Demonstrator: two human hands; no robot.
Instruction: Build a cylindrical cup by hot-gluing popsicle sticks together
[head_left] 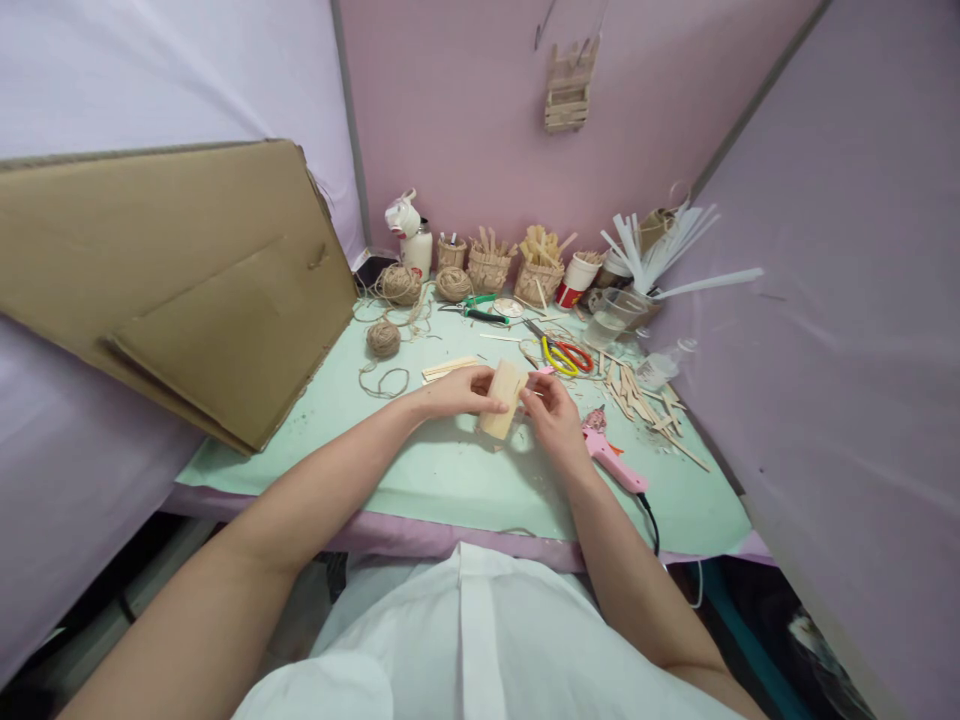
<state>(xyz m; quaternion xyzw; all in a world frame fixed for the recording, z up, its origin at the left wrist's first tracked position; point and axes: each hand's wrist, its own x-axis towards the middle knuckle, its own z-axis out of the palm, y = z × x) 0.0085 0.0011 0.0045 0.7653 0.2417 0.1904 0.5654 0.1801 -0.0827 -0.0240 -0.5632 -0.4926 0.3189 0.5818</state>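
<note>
Between my hands, above the table's middle, is a pale wooden panel (498,412) that looks made of flat craft sticks side by side. My left hand (466,390) grips its left side, thumb across the front. At the panel's right edge, my right hand (553,408) has its thumb and fingers bent in a pinch on it. A pink hot glue gun (616,464) lies just right of my right hand, its nozzle end pointing away from me. Behind my left hand lie several flat craft sticks (451,368).
Scissors with yellow and red handles (562,355), green-handled pliers (484,315) and loose sticks (637,400) lie beyond. Twine balls (383,339) sit left, near a cardboard sheet (202,330). Stick-filled baskets (540,282) and a cup of glue sticks (611,320) line the back.
</note>
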